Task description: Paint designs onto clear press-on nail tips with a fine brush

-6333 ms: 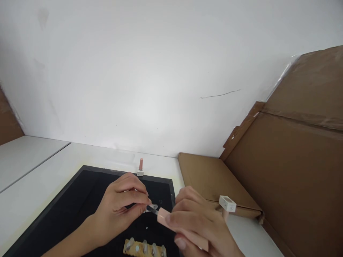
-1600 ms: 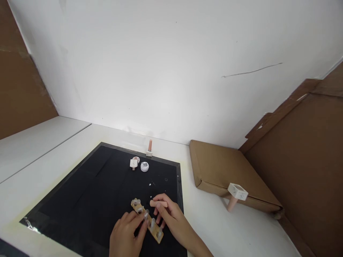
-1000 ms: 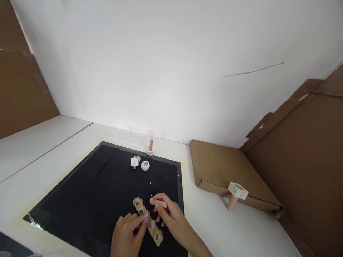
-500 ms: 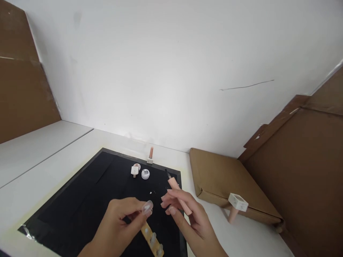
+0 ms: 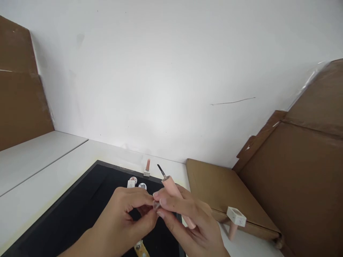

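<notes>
My left hand [image 5: 125,214] is closed, pinching a small clear false nail [image 5: 156,205] between thumb and forefinger. My right hand [image 5: 194,217] is closed round a nail polish brush [image 5: 173,188] with a pink cap handle, its dark bristles pointing up and to the left. Thumb and fingertips of that hand also meet the false nail, so the two hands touch around it and hide part of it. Below them, a yellowish strip [image 5: 140,249] shows on the black mat [image 5: 88,207], mostly cut off by the frame and hidden by my left hand.
Behind my hands are a white square bottle [image 5: 131,184], two small round pots [image 5: 142,186] and an upright pink-capped bottle [image 5: 146,169]. At right lies a flat cardboard box [image 5: 211,185], with an upside-down pink-capped bottle [image 5: 236,217] leaning by its front edge. Cardboard panels [image 5: 300,171] stand at the sides.
My right hand has moved left to my left hand, and its fingertips now touch the false nail. The brush has come along, still in the right hand. The view has tilted upward.
</notes>
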